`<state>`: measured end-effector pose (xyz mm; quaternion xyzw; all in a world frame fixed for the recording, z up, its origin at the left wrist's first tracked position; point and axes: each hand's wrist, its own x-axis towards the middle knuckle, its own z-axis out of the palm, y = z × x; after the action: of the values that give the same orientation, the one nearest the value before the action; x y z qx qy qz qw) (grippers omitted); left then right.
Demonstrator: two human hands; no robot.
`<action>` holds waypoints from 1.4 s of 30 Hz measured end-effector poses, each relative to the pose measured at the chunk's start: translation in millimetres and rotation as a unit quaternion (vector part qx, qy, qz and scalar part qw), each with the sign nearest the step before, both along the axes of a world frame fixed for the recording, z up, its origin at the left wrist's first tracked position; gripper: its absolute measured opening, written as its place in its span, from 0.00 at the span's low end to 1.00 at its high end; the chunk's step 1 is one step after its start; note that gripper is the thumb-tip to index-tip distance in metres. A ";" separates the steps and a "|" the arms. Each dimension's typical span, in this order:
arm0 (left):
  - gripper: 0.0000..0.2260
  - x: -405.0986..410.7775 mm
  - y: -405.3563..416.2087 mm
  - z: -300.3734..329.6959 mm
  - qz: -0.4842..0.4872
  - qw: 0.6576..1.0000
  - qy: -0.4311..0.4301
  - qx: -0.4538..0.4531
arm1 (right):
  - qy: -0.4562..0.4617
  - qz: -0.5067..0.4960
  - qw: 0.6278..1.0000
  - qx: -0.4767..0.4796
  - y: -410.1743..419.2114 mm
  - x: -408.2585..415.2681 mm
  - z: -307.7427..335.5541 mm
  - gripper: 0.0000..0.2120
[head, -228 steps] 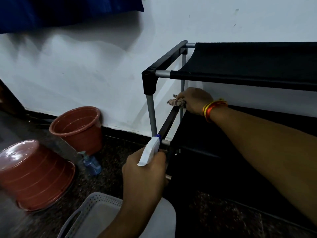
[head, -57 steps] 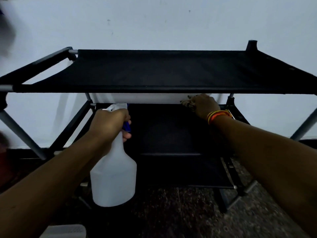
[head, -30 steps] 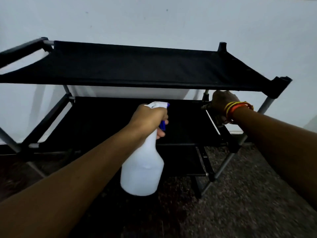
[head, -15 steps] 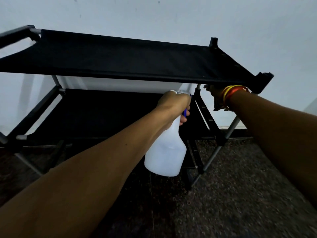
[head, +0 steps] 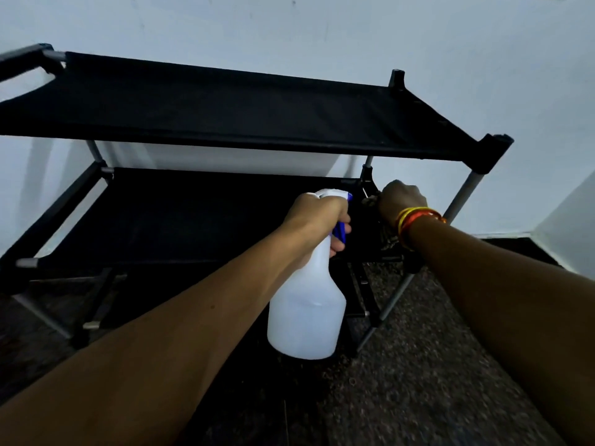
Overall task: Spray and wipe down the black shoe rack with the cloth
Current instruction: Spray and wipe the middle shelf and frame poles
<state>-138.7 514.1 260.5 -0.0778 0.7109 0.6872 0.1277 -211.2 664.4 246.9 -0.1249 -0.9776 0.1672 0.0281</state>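
Observation:
The black shoe rack [head: 225, 114] stands against a white wall, with fabric shelves and grey metal posts. My left hand [head: 317, 217] grips the neck of a white spray bottle [head: 306, 317] with a blue trigger, held in front of the middle shelf. My right hand [head: 401, 201], with orange and yellow bangles on the wrist, holds a patterned cloth [head: 370, 201] against the rack's right side bar at the middle shelf. Most of the cloth is hidden under that hand.
A dark speckled floor [head: 418, 381] lies in front of and to the right of the rack. The white wall [head: 289, 33] runs behind it, and a wall corner [head: 566, 233] juts out at the far right.
My right hand with the cloth has come down from just under the top shelf's right end to the middle shelf's right side bar. The left hand keeps the bottle beside it.

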 end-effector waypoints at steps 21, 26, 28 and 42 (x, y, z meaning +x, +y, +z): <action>0.13 15.5 -36.6 3.4 0.010 1.000 -0.002 -0.008 | -0.029 0.036 0.999 0.000 7.2 -47.3 1.2 0.08; 0.12 28.0 -30.6 11.6 0.016 1.000 -0.002 -0.005 | -0.058 0.060 0.996 0.037 6.9 -7.7 14.6 0.05; 0.14 32.7 -28.1 14.7 0.013 1.000 -0.001 -0.001 | -0.063 0.071 0.994 0.061 6.0 3.3 15.9 0.05; 0.10 19.9 -29.2 6.3 -0.011 0.999 0.005 -0.032 | -0.042 0.028 0.998 -0.028 1.4 -36.5 10.5 0.11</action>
<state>-118.8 484.9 266.8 -0.0708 0.7339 0.6631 0.1291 -247.8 665.8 257.3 -0.1053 -0.9760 0.1895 -0.0214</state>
